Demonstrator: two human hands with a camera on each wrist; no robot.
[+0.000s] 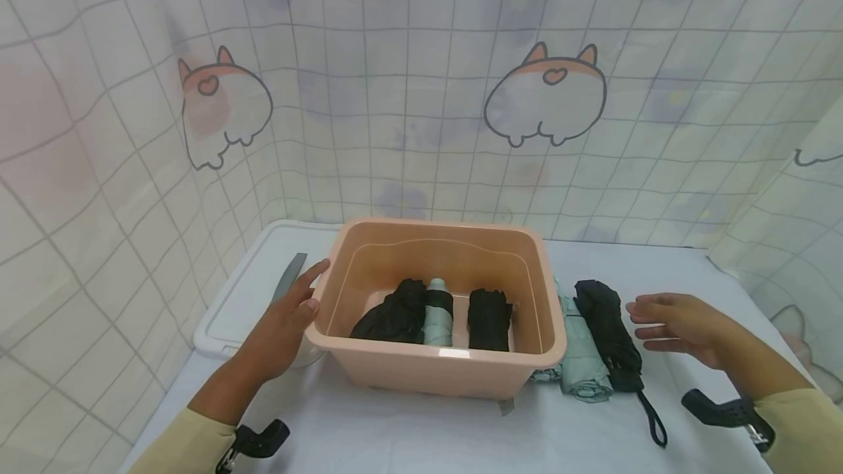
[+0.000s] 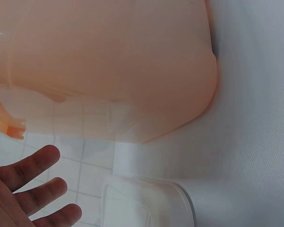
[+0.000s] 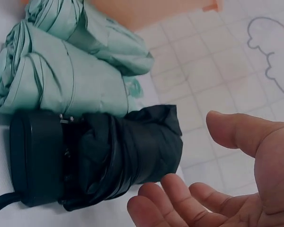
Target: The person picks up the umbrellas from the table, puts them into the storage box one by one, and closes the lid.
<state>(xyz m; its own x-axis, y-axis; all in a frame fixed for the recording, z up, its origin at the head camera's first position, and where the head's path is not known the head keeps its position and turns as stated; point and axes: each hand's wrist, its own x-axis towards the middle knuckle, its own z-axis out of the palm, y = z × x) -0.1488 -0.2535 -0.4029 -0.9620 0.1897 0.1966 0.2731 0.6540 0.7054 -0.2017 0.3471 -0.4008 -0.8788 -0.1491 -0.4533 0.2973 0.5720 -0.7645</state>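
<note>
My left hand is at the left rim of a peach plastic bin, its fingers extended and spread. In the left wrist view, fingertips show beside the bin's wall. Inside the bin lie a bunched black bundle, a pale green roll with a black band, and a short black bundle. To the right, my right hand hovers beside a folded black umbrella, holding nothing, fingers loosely bent and thumb apart. Rolled mint-green cloth bundles lie between that umbrella and the bin.
A white lid-like panel lies on the table's left side, with a grey strip on it. The umbrella's wrist strap trails toward the front. Behind the white table hangs a grid-patterned curtain.
</note>
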